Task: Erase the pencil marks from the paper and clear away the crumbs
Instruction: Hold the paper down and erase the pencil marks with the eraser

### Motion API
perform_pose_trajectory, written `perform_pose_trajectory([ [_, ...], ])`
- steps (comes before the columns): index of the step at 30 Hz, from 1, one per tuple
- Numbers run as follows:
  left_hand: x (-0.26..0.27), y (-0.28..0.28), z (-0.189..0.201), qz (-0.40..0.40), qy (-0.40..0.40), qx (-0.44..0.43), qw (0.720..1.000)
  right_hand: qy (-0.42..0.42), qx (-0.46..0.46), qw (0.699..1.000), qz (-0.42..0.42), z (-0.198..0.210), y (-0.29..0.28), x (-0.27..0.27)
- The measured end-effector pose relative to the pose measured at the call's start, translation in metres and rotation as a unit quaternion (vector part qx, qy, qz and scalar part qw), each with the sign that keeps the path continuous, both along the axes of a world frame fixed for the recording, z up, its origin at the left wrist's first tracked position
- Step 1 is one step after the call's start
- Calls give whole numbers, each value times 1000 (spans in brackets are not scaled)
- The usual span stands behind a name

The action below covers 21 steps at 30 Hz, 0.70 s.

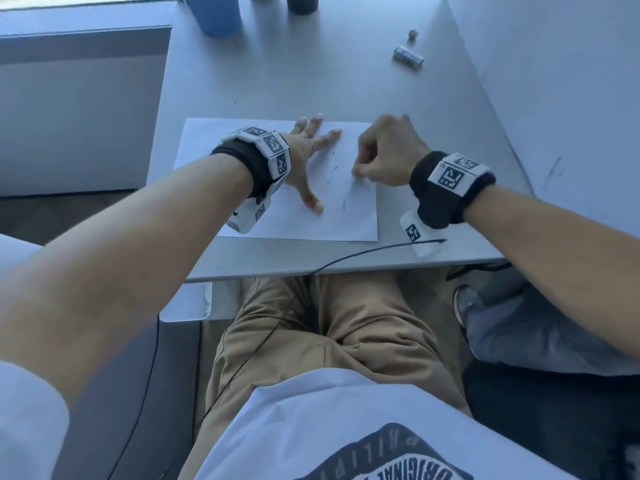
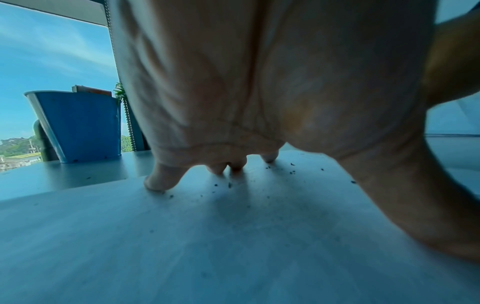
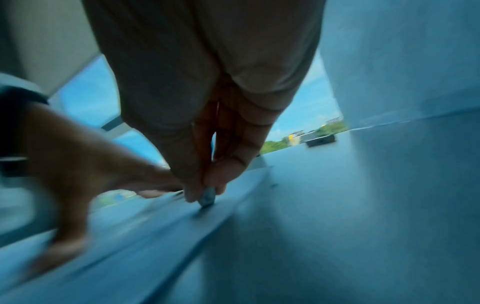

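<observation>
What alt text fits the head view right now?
The right hand pinches a small eraser against the paper over faint pencil marks, while the left hand presses the sheet flat, fingers spread, on a grey desk.

One sheet of paper [image 1: 277, 223], one eraser [image 3: 207, 198], two hands, many scattered crumbs [image 2: 230, 185].

Paper [image 1: 277, 220] on table [image 1: 277, 81] — hands atop
</observation>
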<state>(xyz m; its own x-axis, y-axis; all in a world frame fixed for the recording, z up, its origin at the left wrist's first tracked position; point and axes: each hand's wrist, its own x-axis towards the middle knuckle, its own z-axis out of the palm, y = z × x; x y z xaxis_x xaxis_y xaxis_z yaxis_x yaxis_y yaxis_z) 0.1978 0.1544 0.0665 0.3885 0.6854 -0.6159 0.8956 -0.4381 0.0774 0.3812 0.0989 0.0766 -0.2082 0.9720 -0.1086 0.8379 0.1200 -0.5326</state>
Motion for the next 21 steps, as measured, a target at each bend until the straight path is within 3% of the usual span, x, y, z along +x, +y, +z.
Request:
perform_pose_trajectory([
  [3, -2, 0, -2, -5, 4, 5, 1000, -2, -44, 992, 118, -8, -33, -22],
  [7, 0, -2, 1, -1, 5, -1, 1000, -3, 1, 1000, -18, -1, 7, 6],
  [8, 0, -2, 1, 0, 6, 0, 1000, -2, -3, 1000, -16, -1, 4, 5],
  [11, -1, -1, 1, -2, 10, -1, 1000, -8, -40, 994, 97, -7, -26, -16],
  [16, 1, -3, 4, 1, 11, -2, 1000, -4, 11, 1000, -14, -2, 9, 9],
  [19, 0, -2, 1, -3, 16, -3, 1000, -19, -29, 995, 92, -6, -24, -16],
  [21, -1, -1, 2, -4, 17, -1, 1000, -14, -40, 994, 101, -4, -25, -14],
])
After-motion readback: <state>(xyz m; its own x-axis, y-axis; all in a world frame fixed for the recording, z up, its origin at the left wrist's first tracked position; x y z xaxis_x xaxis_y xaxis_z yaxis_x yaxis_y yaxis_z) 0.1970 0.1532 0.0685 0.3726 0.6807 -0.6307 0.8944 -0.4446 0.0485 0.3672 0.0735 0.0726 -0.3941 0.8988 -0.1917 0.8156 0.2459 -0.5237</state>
